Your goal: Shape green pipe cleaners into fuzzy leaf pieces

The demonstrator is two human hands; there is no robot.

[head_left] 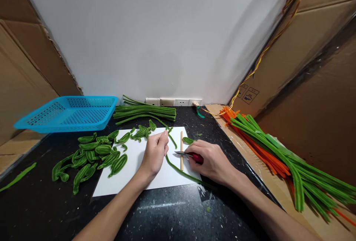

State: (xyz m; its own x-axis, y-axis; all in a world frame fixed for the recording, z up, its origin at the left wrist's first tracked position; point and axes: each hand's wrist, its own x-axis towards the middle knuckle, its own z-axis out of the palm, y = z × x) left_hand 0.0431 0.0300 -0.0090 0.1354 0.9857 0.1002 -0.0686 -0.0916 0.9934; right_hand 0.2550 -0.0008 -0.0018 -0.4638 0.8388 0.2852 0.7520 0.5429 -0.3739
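My left hand [154, 152] rests on a white sheet of paper [130, 174] and pinches a long green pipe cleaner [178, 169] near its upper end. This pipe cleaner curves down across the sheet toward my right wrist. My right hand [211, 159] is closed on red-handled cutters [189, 154], whose metal tip points left at the pipe cleaner. A thin wooden stick [181, 150] lies upright on the paper between my hands.
Several folded green pipe-cleaner leaves [91, 157] lie left of the paper. A blue plastic basket [68, 112] stands at back left. One bundle of green pipe cleaners [146, 112] lies by the wall sockets [174, 102]. Green and orange pipe cleaners [278, 155] lie on cardboard at right.
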